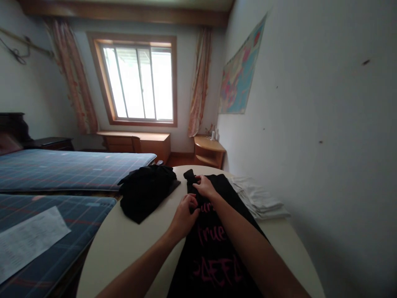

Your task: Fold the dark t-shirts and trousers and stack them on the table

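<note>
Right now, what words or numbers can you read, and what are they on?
"true": pink, on the black cloth.
"ur": above it, other letters hidden or unclear.
"AEF": below, end letters unclear.
Paper on the bed: print too blurred to read.
Wall map: any lettering too small.

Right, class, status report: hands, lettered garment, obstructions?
Left hand, right hand on pink-lettered black garment. Garment laid out on round-edged table. Right forearm crosses over it.

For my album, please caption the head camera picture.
Left hand and right hand at pink-lettered black cloth on a pale table.
</note>
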Tool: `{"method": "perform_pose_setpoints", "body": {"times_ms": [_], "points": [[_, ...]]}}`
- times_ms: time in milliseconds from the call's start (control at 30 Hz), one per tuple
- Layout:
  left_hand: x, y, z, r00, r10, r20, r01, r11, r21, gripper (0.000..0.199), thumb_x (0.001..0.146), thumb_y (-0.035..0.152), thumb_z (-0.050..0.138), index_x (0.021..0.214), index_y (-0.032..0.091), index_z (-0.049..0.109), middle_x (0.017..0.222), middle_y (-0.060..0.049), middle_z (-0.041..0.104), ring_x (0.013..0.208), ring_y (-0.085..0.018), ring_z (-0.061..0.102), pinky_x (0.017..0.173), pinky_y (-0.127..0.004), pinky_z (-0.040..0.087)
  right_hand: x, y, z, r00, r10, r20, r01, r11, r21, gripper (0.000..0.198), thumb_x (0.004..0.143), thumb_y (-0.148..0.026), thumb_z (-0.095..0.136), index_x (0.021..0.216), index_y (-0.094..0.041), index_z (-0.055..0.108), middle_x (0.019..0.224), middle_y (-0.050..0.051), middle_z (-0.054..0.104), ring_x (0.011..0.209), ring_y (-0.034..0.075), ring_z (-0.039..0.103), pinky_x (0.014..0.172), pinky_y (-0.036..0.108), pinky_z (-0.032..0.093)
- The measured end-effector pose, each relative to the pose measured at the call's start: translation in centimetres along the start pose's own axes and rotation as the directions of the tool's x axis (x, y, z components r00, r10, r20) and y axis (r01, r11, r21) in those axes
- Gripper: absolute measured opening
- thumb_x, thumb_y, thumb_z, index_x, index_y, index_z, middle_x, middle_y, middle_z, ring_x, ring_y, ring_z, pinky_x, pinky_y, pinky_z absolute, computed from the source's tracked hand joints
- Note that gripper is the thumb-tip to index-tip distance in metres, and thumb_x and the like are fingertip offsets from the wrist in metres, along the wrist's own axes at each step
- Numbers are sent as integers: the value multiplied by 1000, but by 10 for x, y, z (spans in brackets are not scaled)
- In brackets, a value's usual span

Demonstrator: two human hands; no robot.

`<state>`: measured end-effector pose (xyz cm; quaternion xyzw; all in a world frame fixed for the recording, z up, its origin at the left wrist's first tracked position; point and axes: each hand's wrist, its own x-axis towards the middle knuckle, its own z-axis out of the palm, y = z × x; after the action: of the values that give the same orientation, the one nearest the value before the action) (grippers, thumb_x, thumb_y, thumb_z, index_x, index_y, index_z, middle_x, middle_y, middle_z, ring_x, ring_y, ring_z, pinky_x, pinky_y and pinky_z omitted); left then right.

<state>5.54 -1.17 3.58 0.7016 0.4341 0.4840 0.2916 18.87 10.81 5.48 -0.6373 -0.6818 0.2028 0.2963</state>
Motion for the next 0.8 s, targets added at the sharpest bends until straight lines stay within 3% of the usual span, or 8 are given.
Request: {"method": "perform_pose_setpoints", "body": {"times_ms": [133, 233, 333, 500, 667, 800], "points": [[-7, -5, 30, 992, 48, 120, -49, 999, 5, 29, 82, 8, 47, 107, 20, 55, 132, -9, 55, 113, -20, 61, 96, -37, 50, -5, 42, -29, 999, 38, -32, -39, 999, -29, 42, 86, -23, 63, 126, -16, 57, 110, 10, 70, 98, 19, 67, 86, 29, 50], [-22, -18, 44, 965, 26, 260, -94, 964, 250, 44, 86, 17, 51, 129, 17, 53, 148, -13, 44, 141, -28, 37, 114, -45, 35, -21, 69, -41, 999, 33, -8, -33, 997, -72, 41, 85, -19, 61, 126, -13, 59, 112, 13, 69, 98, 21, 68, 88, 32, 50], [-36, -23, 46, 917, -70, 394, -124, 887, 445, 58, 92, 39, 51, 145, 18, 43, 158, -13, 30, 149, -31, 17, 120, -52, 19, -48, 84, -46, 999, -29, 22, 31, 994, -108, 38, 88, -24, 58, 124, -13, 62, 120, 14, 67, 108, 23, 64, 95, 34, 46], [-43, -16, 43, 862, -111, 494, -217, 800, 559, 71, 92, 63, 40, 152, 27, 32, 162, -11, 17, 149, -35, 6, 119, -57, 13, -102, 92, -45, 973, -176, 149, 209, 947, -245, 51, 93, -51, 49, 135, -24, 57, 143, 11, 53, 134, 29, 44, 114, 45, 26], [-38, -18, 39, 840, -126, 528, -252, 771, 585, 75, 90, 68, 39, 152, 27, 33, 163, -11, 14, 149, -37, 5, 119, -55, 15, -130, 96, -34, 947, -82, 310, 198, 910, -364, 69, 93, -69, 28, 153, -35, 26, 162, 6, 23, 149, 33, 12, 117, 56, 8], [-26, -30, 31, 824, -128, 551, -272, 765, 584, 76, 89, 71, 38, 151, 29, 34, 163, -8, 16, 149, -35, 7, 119, -54, 15, -124, 91, -21, 954, -53, 295, 173, 903, -395, 71, 94, -69, 20, 155, -32, 21, 163, 5, 17, 150, 32, 5, 118, 53, 3]]}}
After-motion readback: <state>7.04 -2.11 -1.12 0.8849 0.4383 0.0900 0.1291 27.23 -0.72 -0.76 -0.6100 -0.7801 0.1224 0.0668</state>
